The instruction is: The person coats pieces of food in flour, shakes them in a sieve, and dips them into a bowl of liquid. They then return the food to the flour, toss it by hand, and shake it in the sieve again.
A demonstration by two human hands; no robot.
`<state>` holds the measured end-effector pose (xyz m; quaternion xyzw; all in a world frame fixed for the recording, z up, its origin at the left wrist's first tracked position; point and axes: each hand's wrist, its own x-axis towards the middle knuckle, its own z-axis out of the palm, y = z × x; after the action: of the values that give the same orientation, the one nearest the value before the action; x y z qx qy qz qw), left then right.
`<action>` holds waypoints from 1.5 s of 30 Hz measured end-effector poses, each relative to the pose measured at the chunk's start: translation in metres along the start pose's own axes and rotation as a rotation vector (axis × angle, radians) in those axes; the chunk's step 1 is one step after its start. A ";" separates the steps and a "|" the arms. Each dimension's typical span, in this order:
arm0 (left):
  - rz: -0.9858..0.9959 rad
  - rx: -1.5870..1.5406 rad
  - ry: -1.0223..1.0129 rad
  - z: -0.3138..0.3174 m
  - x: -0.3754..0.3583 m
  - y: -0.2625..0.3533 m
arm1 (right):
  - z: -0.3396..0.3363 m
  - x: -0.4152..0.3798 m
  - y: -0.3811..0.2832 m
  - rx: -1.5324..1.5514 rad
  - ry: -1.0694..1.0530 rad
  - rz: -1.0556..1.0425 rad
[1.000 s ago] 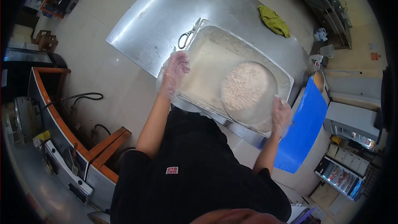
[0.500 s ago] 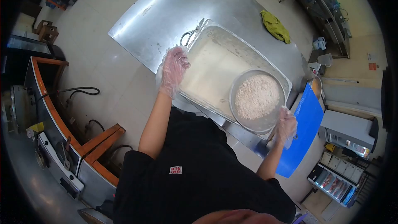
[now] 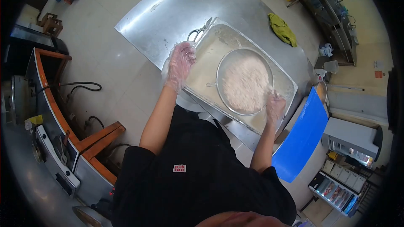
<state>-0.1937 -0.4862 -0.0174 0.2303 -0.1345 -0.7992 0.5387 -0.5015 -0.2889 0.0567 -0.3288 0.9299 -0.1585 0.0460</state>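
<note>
A round sieve full of pale, floury pieces is over a rectangular metal tray that holds white powder. My right hand, in a clear plastic glove, is closed on the sieve at its right edge. The pieces look blurred. At the tray's left edge is my left hand, also gloved, its fingers curled; whether it grips the rim cannot be made out. Scissors lie beside the tray's upper left corner.
The tray stands on a steel table with a green cloth at its far right. A blue board is to the right of the tray. An orange-framed counter stands at the left.
The sieve has moved left and away from me, from the tray's right end towards its middle, with my right hand following. My left hand has stayed at the tray's left edge.
</note>
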 end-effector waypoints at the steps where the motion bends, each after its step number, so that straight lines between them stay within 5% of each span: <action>1: -0.007 -0.002 -0.016 -0.006 -0.001 -0.003 | -0.010 0.003 0.007 -0.027 -0.015 -0.043; 6: 0.038 -0.015 -0.069 -0.006 0.003 0.001 | -0.053 0.001 0.038 0.374 -0.030 0.025; 10: 0.036 0.045 0.003 -0.001 0.003 0.000 | 0.055 0.032 0.062 -0.030 0.064 -0.108; 13: 0.039 0.042 0.010 -0.002 0.007 0.000 | -0.008 0.018 0.007 -0.012 0.066 -0.122; 16: 0.047 -0.020 -0.037 -0.009 0.004 -0.002 | -0.027 0.027 0.062 0.243 -0.082 0.007; 20: 0.046 -0.025 -0.043 -0.010 0.007 -0.003 | 0.027 0.013 0.022 -0.161 0.101 -0.144; 23: -0.030 0.096 0.017 -0.006 0.010 -0.003 | 0.029 0.008 0.012 -0.089 0.029 -0.040; 26: -0.227 1.010 -0.056 0.036 -0.007 0.006 | -0.002 -0.001 0.033 0.162 0.048 0.028; 29: -0.175 1.222 -0.413 0.042 -0.014 -0.040 | -0.006 -0.012 0.037 0.303 0.065 0.009; 33: -0.311 0.574 -0.488 0.052 -0.004 -0.056 | 0.016 -0.030 0.050 0.427 -0.122 0.016; 35: -0.367 0.668 -0.509 0.052 0.015 -0.046 | 0.005 -0.038 0.035 0.501 -0.485 0.161; 39: -0.390 0.833 -0.566 0.069 0.030 -0.032 | 0.005 -0.053 0.007 0.888 -0.651 0.474; 42: -0.395 0.649 -0.396 0.090 0.014 -0.008 | -0.015 -0.083 -0.010 0.922 -0.328 0.570; 45: -0.374 0.470 -0.382 0.042 0.028 -0.007 | 0.008 -0.088 -0.002 0.978 -0.218 0.548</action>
<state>-0.2298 -0.5103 0.0092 0.2148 -0.3686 -0.8599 0.2803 -0.4301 -0.2369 0.0478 -0.0307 0.7896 -0.5179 0.3277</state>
